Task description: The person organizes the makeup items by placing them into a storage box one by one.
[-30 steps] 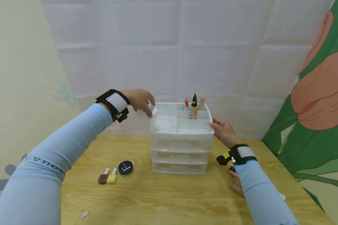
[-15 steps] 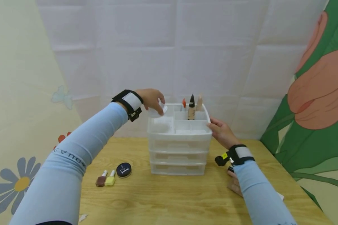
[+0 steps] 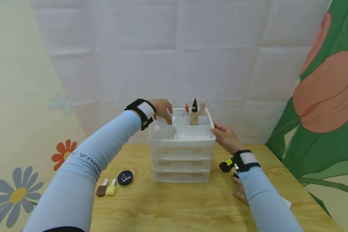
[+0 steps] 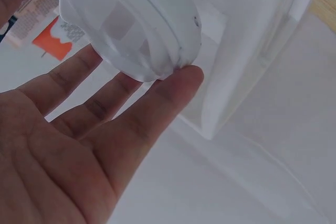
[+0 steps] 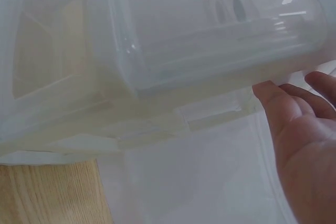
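A clear plastic drawer organizer [image 3: 181, 153] stands on the wooden table, with an open, divided tray on top. My left hand [image 3: 160, 109] holds a round, translucent whitish jar [image 4: 142, 19] by its edge, over the tray's left compartment. Thumb and fingers lie on opposite sides of the jar. At the organizer's right upper edge, my right hand [image 3: 228, 139] grips the rim, thumb in front. Upright in the tray's rear slots are a beige tube with a black pointed cap [image 3: 194, 114], an orange-tipped item [image 3: 187, 108] and a pale beige item [image 3: 202, 107].
Left of the organizer lie a dark brown nail polish bottle [image 3: 101, 190], a yellow nail polish bottle [image 3: 111, 189] and a round black compact [image 3: 125, 178]. A beige item [image 3: 240, 192] and a white one [image 3: 286, 202] are partly under my right forearm. A white cloth [image 3: 133, 51] hangs behind.
My left hand has moved right and slightly down with the jar, from the tray's left edge to over its left compartment. The right hand keeps its place on the rim.
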The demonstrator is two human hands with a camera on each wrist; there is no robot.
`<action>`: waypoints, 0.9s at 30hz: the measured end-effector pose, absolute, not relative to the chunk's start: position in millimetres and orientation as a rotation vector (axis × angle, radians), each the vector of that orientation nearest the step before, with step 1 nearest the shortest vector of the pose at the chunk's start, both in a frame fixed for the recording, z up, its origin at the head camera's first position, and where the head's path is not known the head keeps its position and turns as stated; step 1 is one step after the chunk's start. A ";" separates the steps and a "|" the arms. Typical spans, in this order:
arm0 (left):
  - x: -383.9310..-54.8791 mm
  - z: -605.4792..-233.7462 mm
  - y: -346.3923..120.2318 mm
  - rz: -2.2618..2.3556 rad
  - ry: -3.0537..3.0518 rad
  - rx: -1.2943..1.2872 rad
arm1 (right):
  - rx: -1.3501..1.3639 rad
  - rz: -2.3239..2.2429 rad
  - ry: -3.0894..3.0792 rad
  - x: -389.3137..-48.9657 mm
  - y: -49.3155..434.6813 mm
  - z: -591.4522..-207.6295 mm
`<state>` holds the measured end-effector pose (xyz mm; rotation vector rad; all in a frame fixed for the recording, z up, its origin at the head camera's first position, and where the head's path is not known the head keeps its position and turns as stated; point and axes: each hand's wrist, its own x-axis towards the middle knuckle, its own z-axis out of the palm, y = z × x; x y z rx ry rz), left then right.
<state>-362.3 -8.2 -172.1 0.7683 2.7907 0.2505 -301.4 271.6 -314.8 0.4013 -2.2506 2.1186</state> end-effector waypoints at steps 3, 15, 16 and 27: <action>-363.0 -175.1 -7.0 0.220 2.788 0.755 | 0.387 2.103 -2.260 -301.7 270.6 -314.7; -384.4 -197.6 -9.7 0.131 2.813 0.697 | 0.365 2.100 -2.278 -304.3 263.2 -312.9; -385.1 -199.1 -9.7 0.137 2.810 0.687 | 0.365 2.101 -2.277 -304.4 262.7 -313.0; -383.6 -206.8 -10.5 0.094 2.809 0.691 | 0.408 2.118 -2.252 -303.3 260.6 -314.9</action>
